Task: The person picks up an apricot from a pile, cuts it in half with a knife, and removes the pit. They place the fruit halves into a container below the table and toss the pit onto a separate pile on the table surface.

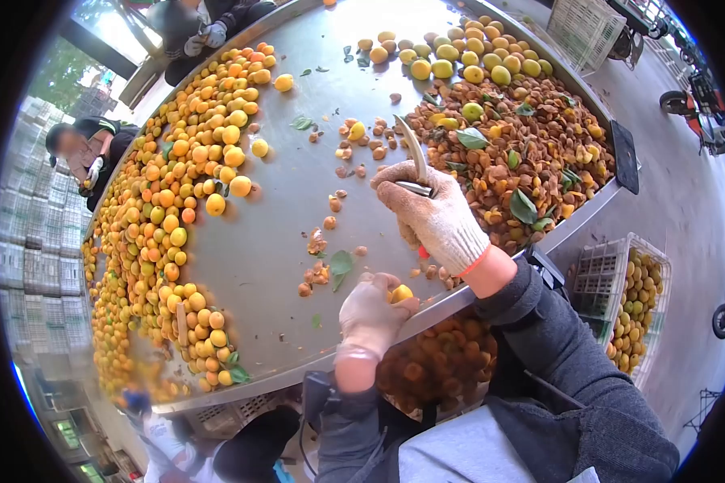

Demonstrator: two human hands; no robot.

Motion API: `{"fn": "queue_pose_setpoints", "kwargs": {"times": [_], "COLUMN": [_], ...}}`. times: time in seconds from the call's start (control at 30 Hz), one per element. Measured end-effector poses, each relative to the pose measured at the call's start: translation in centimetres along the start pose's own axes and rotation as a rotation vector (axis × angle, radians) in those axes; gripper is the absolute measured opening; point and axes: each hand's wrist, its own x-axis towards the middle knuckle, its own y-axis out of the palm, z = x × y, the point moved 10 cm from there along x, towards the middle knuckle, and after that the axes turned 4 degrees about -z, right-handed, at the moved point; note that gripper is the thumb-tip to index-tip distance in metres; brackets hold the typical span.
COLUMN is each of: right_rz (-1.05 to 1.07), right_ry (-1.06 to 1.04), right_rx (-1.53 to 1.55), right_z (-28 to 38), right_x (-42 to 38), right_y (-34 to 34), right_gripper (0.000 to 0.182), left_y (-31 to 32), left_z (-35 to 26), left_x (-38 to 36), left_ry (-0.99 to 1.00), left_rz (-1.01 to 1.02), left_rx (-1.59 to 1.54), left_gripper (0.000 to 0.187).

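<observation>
My left hand [374, 315], in a thin pale glove, is closed around a yellow fruit [400, 295] near the table's front edge. Above and to the right of it, my right hand [431, 211], in a white knitted glove, grips a curved knife [414, 151] whose blade points up and away. The two hands are apart. Pits and scraps [318, 241] lie on the metal table [258, 282] left of my right hand, with a green leaf [341, 262] among them. A big heap of brown pits and pulp [499, 153] lies to the right of the knife.
Orange fruit [169, 193] is piled along the left side; greener fruit [467, 52] lies at the far right. Below the front edge is a container of fruit [439, 362]. A full crate [600, 274] stands at right. People [84, 153] are around the table.
</observation>
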Motion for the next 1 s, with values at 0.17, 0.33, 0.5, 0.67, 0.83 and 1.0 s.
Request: {"fn": "queue_pose_setpoints", "kwargs": {"times": [0.17,0.33,0.5,0.67,0.83,1.0], "right_rz": [0.03,0.031,0.005,-0.01,-0.032,-0.018], "right_ry": [-0.142,-0.145,-0.112,-0.022,-0.026,-0.007], "right_rx": [0.011,0.06,0.064,0.093,0.088,0.008], "right_z": [1.1,1.9,2.1,1.7,1.4,0.6], "right_x": [-0.1,-0.1,-0.3,0.0,1.4,1.9], "right_y": [-0.3,-0.8,-1.5,-1.5,-0.4,0.6], "right_gripper": [0.013,0.014,0.013,0.013,0.013,0.012], "left_y": [0.8,-1.9,-6.8,-6.1,-7.4,-13.3], "left_z": [-0.6,-0.4,7.7,4.7,-3.0,16.4], "left_x": [0.8,0.3,0.2,-1.8,-5.6,3.4], "left_ry": [-0.076,0.065,-0.287,0.023,0.405,-0.448], "left_rz": [0.079,-0.213,-0.557,-0.032,0.272,-0.557], "left_rx": [0.118,0.094,-0.991,-1.799,-0.801,-0.827], "left_gripper": [0.032,0.031,0.023,0.017,0.043,0.049]}}
